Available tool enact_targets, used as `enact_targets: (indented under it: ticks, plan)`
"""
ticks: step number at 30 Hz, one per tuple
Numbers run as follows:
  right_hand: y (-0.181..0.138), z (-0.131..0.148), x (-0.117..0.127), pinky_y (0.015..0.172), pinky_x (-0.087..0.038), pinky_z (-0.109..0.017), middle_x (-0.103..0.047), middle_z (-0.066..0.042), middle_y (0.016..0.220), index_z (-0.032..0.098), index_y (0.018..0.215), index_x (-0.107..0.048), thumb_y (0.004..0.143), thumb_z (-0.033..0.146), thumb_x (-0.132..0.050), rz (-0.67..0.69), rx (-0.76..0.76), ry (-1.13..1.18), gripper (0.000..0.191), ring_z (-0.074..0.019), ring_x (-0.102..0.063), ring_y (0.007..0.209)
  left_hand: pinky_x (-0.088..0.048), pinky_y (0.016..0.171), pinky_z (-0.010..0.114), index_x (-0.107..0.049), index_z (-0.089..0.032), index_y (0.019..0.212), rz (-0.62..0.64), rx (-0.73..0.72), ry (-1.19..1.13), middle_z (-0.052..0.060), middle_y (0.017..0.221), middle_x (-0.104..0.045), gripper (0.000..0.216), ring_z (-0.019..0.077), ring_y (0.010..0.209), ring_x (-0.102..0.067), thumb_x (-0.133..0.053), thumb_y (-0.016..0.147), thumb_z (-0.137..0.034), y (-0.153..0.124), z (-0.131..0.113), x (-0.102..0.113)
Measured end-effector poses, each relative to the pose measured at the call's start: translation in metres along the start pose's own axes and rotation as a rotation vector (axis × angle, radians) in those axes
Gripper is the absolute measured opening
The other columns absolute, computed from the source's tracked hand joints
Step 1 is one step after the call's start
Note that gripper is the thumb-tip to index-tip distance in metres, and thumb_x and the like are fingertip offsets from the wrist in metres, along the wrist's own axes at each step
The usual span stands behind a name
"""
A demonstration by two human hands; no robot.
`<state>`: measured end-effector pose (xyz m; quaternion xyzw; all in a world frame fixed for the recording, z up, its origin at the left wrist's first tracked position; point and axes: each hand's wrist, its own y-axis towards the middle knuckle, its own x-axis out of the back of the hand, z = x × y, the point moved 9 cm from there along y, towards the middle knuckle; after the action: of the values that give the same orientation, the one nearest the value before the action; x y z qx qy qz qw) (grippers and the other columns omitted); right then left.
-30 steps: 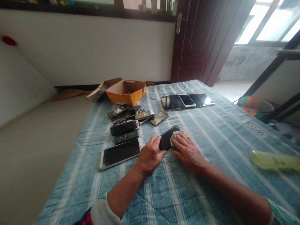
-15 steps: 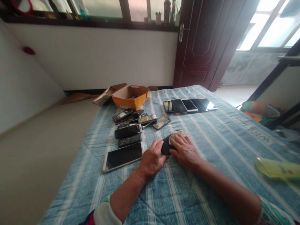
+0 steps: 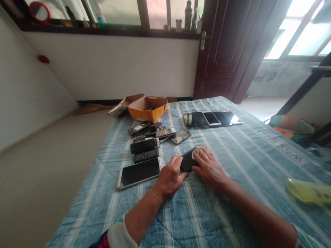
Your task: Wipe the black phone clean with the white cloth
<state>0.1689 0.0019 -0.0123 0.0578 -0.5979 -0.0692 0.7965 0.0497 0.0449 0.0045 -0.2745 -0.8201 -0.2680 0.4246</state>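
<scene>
A dark phone (image 3: 187,161) lies on the striped blue bedspread, tilted between my two hands. My left hand (image 3: 171,175) grips its left end, thumb on the near side and fingers on the far side. My right hand (image 3: 209,168) presses a whitish cloth (image 3: 198,150) onto the phone's right end, which the cloth and fingers hide. Left of my left hand lies a large white-framed phone (image 3: 139,173) with a black screen. Beyond it are a black keypad phone (image 3: 146,156), a dark phone with a silver end (image 3: 144,145) and a loose silver-rimmed phone (image 3: 181,136).
Several old keypad phones (image 3: 165,132) are heaped before an open orange box (image 3: 147,114). A row of several smartphones (image 3: 212,118) lies at the back right. A yellow translucent item (image 3: 307,191) is at the right. The bedspread's left edge (image 3: 97,160) drops toward the floor.
My right hand and the cloth have slid slightly toward the phone's right end, baring more of its dark surface. The whole view has shifted a little. My left hand keeps its grip.
</scene>
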Motion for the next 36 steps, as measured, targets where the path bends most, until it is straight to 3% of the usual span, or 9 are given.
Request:
enact_targets:
  ticks: [8, 15, 30, 36]
  plan:
    - [-0.022, 0.015, 0.0, 0.111, -0.026, -0.05, -0.037, -0.015, 0.147, 0.012, 0.137, -0.045, 0.089, 0.037, -0.051, 0.012, 0.009, -0.007, 0.054, -0.0313, -0.019, 0.14, -0.05, 0.091, 0.039, -0.05, -0.018, 0.111, 0.012, 0.01, 0.005, 0.009, 0.115, -0.056, 0.041, 0.0266, 0.109, -0.058, -0.067, 0.074, -0.018, 0.0, 0.002, -0.001]
    - [-0.026, 0.047, -0.006, 0.112, -0.022, -0.052, -0.037, -0.011, 0.148, 0.02, 0.141, -0.041, 0.088, 0.039, -0.054, 0.054, 0.192, 0.024, 0.058, -0.0298, -0.022, 0.14, -0.05, 0.092, 0.036, -0.049, -0.02, 0.11, 0.015, -0.01, -0.011, 0.007, 0.115, -0.056, 0.038, 0.0245, 0.111, -0.057, -0.059, 0.074, -0.013, -0.001, 0.002, -0.002]
    - [-0.018, -0.006, 0.003, 0.109, -0.029, -0.05, -0.04, -0.015, 0.145, 0.014, 0.137, -0.045, 0.092, 0.037, -0.046, -0.061, -0.022, -0.059, 0.051, -0.0302, -0.025, 0.139, -0.051, 0.089, 0.037, -0.049, -0.02, 0.112, 0.022, 0.006, 0.023, 0.008, 0.115, -0.056, 0.042, 0.0255, 0.108, -0.059, -0.068, 0.074, -0.019, -0.001, 0.001, -0.001]
    - [-0.013, -0.011, 0.002, 0.108, -0.029, -0.051, -0.041, -0.016, 0.143, 0.013, 0.135, -0.047, 0.092, 0.041, -0.046, -0.08, -0.017, -0.073, 0.052, -0.0314, -0.029, 0.137, -0.05, 0.09, 0.037, -0.049, -0.019, 0.112, 0.024, 0.003, 0.016, 0.008, 0.117, -0.055, 0.042, 0.0263, 0.109, -0.058, -0.068, 0.074, -0.02, -0.002, 0.003, -0.003]
